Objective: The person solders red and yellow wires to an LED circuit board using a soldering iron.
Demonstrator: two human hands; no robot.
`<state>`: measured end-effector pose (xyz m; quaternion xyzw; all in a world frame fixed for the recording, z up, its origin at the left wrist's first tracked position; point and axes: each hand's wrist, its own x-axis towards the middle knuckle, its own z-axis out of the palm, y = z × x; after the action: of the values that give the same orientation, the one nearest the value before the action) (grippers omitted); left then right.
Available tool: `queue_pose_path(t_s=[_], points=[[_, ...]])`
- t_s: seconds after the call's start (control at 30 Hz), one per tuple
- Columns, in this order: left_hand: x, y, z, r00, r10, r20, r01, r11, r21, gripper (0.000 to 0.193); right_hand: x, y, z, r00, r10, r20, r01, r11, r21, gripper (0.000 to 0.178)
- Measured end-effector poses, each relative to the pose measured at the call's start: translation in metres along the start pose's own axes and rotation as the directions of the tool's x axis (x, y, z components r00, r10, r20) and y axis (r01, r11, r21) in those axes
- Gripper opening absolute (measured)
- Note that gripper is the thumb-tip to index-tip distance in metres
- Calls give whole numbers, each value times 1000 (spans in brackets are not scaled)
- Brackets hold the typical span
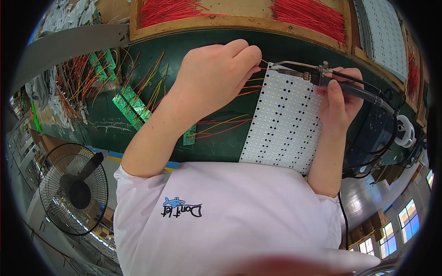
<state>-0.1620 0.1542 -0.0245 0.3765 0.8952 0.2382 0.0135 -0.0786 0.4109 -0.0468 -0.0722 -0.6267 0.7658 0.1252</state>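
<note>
My right hand (341,99) is wrapped around a black soldering iron (329,82), with a thin metal feed tube (294,63) running beside its tip. The tip meets the top left corner of a white panel (285,119) covered with rows of small yellowish dots and black holes. Close to that corner, the fingers of my left hand (225,69) pinch a thin red wire (263,68); its far end is at the tip. Red and yellow wires (225,122) reach the panel's left edge from under my left arm. A small green circuit board (189,135) lies beside that forearm.
More green circuit boards (131,106) with wires lie to the left, beside a wire heap (76,83). A wooden tray (239,20) of red wires borders the far side. White panels (384,37) are stacked far right. A fan (73,188) stands near left; black cables (384,147) hang right.
</note>
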Motion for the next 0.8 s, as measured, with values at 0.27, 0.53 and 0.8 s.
queue_pose_path(t_s=[0.27,0.53,0.8], points=[[0,0,1,1000,11,3,-11,1000,6,13,2,0,0,998,-16,62,18,1000,-24,25],[-1,-1,2,1000,13,-1,-13,1000,7,13,-1,3,-1,999,-10,-49,11,1000,20,23],[-1,5,-12,1000,6,-5,-6,1000,-9,13,7,1,-5,997,28,-77,-9,970,244,19]])
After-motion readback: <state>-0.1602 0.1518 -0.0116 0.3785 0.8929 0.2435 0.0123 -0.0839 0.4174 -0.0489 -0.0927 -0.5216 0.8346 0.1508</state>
